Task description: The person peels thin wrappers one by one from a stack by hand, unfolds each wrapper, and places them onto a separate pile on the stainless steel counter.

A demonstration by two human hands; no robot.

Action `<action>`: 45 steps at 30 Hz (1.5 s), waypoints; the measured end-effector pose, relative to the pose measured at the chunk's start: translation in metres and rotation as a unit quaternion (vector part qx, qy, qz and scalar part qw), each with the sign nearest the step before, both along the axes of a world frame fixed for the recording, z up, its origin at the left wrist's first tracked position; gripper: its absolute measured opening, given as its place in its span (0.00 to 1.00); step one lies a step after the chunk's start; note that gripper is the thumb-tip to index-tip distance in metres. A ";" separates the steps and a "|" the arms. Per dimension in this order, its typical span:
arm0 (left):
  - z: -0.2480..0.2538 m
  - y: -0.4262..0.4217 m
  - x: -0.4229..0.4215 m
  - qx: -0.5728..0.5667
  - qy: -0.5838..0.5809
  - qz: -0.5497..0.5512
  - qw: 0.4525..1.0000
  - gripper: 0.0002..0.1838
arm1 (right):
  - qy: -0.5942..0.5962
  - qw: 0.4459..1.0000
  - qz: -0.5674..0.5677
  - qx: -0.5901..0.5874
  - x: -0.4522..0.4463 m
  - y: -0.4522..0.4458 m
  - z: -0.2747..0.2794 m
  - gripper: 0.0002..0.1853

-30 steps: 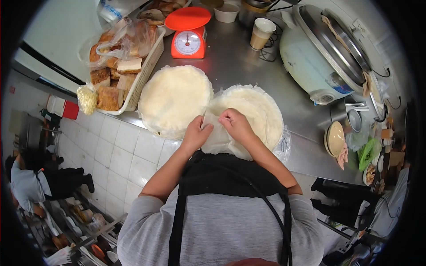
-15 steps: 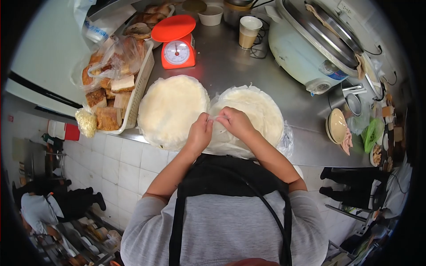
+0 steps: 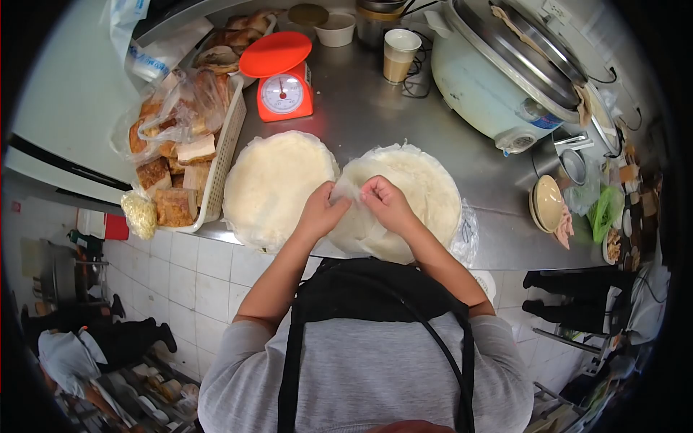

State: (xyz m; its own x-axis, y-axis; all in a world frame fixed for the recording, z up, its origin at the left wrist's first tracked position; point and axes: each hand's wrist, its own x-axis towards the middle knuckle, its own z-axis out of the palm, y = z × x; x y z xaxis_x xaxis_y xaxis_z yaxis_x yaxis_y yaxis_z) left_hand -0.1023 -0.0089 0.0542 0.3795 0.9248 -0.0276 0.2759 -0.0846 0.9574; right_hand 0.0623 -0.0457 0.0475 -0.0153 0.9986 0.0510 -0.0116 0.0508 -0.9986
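Observation:
Two round stacks of thin pale sheets lie side by side on the steel table. Between them, my left hand (image 3: 323, 209) pinches the edge of a thin translucent sheet (image 3: 351, 180). My right hand (image 3: 386, 202) is closed on the same sheet from the other side, over the right stack (image 3: 426, 191). The sheet is partly raised, its lower part lying against that stack. Just left of my left hand is the left stack (image 3: 276, 184), smooth on top and touched by neither hand.
A red scale (image 3: 283, 90) stands behind the left stack, beside a white basket (image 3: 224, 155) of browned chunks. A paper cup (image 3: 399, 58), a large cooker (image 3: 491, 94) and bowls (image 3: 546, 202) are further back and right. A person (image 3: 72, 353) is at far left; another's dark-clothed legs show right.
The sheet's raised part, bunched between my fingertips half a second ago, is now spread wider as my hands part slightly. The camera view has shifted, lowering the scale and basket in frame.

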 end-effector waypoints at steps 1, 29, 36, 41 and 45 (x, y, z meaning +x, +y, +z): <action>0.003 0.004 0.005 0.032 0.000 0.005 0.999 0.07 | 0.043 0.999 0.014 -0.007 -0.002 -0.001 -0.001 0.07; 0.012 0.030 0.008 0.012 0.108 -0.218 0.970 0.16 | 0.073 0.996 0.021 0.054 0.035 -0.019 0.001 0.03; 0.019 0.022 0.050 -0.076 -0.024 -0.235 0.969 0.04 | 0.004 0.996 -0.027 0.085 0.047 -0.035 0.012 0.14; 0.024 -0.002 0.082 -0.016 -0.029 -0.234 0.972 0.05 | -0.250 0.954 -0.165 0.004 0.046 -0.055 0.048 0.15; 0.027 0.003 0.090 0.139 0.078 -0.203 0.966 0.08 | -0.292 0.928 -0.230 0.010 0.057 -0.055 0.029 0.11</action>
State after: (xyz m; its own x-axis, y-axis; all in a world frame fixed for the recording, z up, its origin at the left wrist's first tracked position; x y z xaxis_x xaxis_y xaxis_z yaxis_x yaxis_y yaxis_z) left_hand -0.0127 -0.0059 0.0808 0.7237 0.6804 0.1153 0.3043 -0.4645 0.8317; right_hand 0.1196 -0.1006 0.0764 0.3816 0.9053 0.1867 0.5589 -0.0651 -0.8267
